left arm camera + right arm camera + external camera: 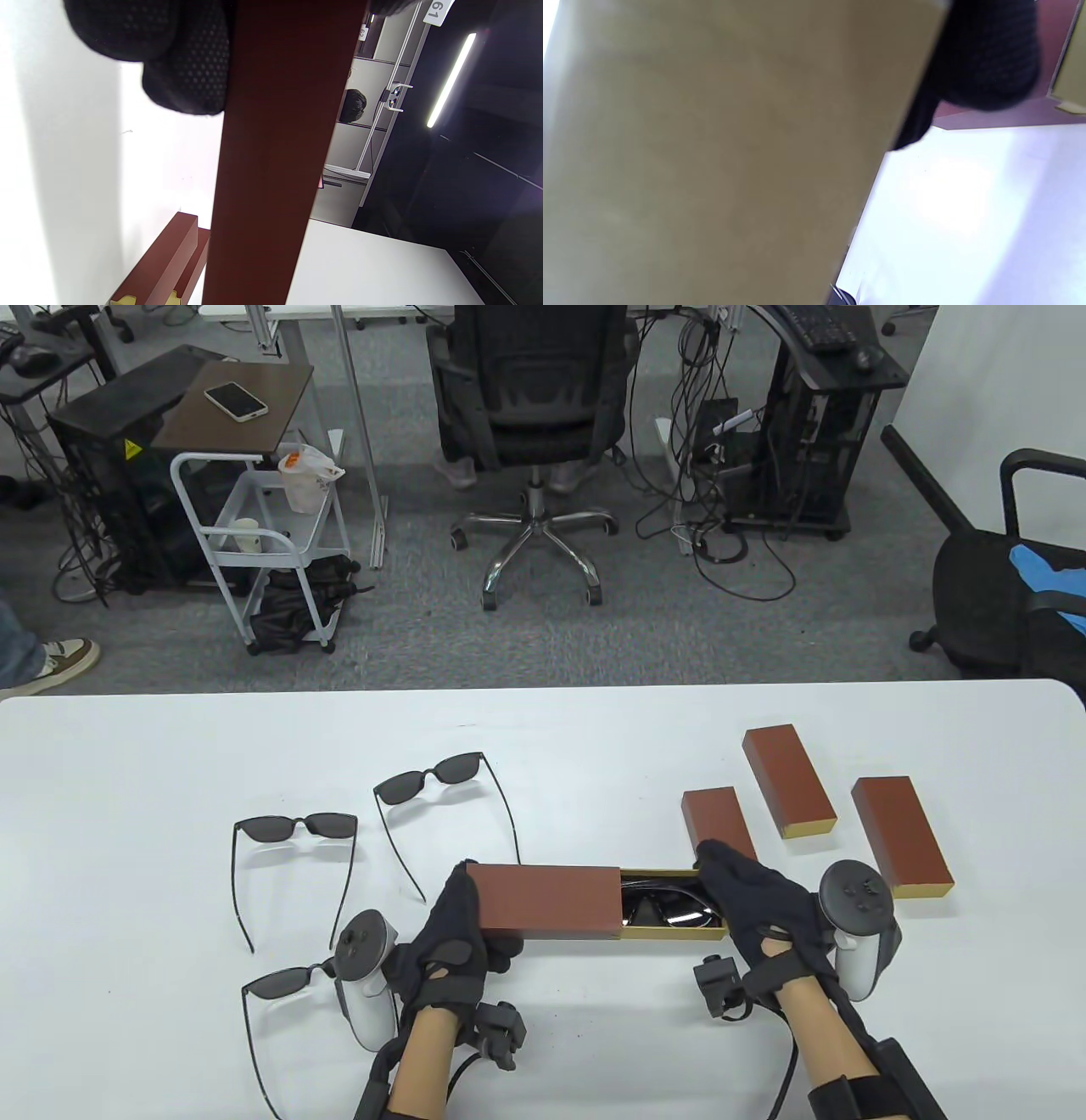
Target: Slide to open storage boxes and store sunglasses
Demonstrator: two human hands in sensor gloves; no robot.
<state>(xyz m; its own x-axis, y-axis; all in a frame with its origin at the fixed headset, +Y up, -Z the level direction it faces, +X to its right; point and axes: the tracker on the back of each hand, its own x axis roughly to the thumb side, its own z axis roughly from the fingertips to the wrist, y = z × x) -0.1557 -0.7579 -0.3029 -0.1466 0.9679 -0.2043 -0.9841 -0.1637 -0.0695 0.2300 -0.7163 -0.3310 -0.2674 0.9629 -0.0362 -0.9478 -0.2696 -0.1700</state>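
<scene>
A brown sleeve box [543, 901] lies near the table's front, its gold drawer [674, 929] slid out to the right with dark sunglasses [666, 908] inside. My left hand [462, 937] grips the sleeve's left end; in the left wrist view its fingers [182, 72] wrap the brown sleeve [275, 161]. My right hand [747, 899] grips the drawer's right end; the gold drawer wall [721, 152] fills the right wrist view. Three loose sunglasses lie on the left: one [293, 827], another [428, 780] and a third [284, 982] by my left wrist.
Three shut brown boxes [719, 823], [789, 780], [901, 836] lie at the right of the white table [170, 746]. Beyond the far edge stand an office chair [530, 432], a white cart [263, 543] and another chair [1010, 585].
</scene>
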